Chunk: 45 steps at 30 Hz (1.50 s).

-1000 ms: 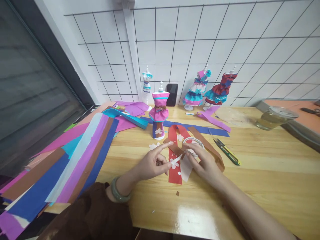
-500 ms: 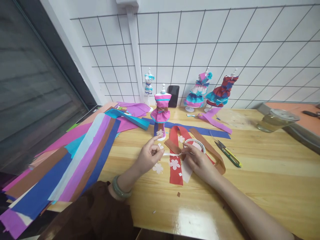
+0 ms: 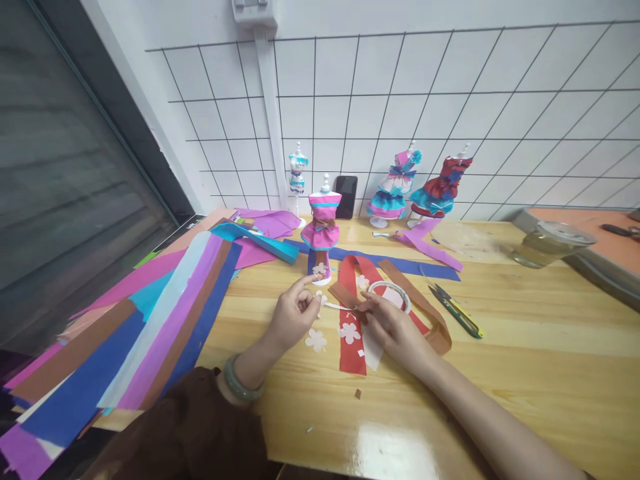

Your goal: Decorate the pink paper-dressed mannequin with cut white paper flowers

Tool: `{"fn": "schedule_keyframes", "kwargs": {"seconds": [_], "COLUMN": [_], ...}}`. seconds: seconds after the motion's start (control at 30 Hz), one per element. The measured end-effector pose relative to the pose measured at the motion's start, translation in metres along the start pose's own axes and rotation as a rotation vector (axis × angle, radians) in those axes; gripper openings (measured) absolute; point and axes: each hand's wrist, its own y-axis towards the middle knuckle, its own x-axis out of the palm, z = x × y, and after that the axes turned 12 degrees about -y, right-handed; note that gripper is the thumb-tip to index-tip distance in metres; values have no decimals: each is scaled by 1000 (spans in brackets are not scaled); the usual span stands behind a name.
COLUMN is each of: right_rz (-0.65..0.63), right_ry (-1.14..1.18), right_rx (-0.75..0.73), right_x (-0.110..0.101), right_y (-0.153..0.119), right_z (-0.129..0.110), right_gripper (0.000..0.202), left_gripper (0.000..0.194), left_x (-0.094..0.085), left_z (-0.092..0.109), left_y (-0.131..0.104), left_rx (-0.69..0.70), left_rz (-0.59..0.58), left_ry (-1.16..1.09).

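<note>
White strip now stretched between both hands

The left hand (image 3: 295,313) has drawn away from the right since a second ago, so the narrow white strip (image 3: 341,307), then short and slanting, now runs longer and nearly level. The left thumb seems to press its end against a curled finger, the index finger pointing ahead; the right hand's (image 3: 395,327) thumb and index finger appear to pinch the other end. For the work in hand, this suggests the strip is controlled from both ends.

On the wooden table (image 3: 540,373), banded paper strips (image 3: 170,327) lie left of the left fingers, with a pale flower cutout (image 3: 316,341) just below them. A pink-dressed stand (image 3: 323,213) rises beyond the left fingertips. Between the hands, a red strip (image 3: 353,363) passes beneath the white one. A tape roll (image 3: 389,284) lies just beyond the right fingers; snips (image 3: 456,311) and a cup (image 3: 545,243) sit farther right. Behind everything stands a tiled wall (image 3: 345,120).
</note>
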Motion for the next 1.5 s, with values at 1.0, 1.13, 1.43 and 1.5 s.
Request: {"fn": "schedule_keyframes", "kwargs": {"seconds": [1.0, 1.13, 1.43, 1.5], "right_rz": [114, 63, -144, -117], "right_ry": [375, 383, 305, 236], "right_rx": [91, 115, 75, 72], "right_x": [-5, -11, -15, -15], "right_y": [65, 66, 68, 69], "right_z": [-69, -69, -56, -54], "right_gripper": [27, 28, 18, 26], "left_gripper": [39, 37, 43, 43], "left_x": [-5, -6, -9, -9], "left_z": [10, 8, 5, 4], "left_y": [0, 1, 7, 6], "left_rx": [-224, -219, -200, -196], "left_rz": [-87, -101, 85, 83], "left_ry": [-494, -526, -612, -609]}}
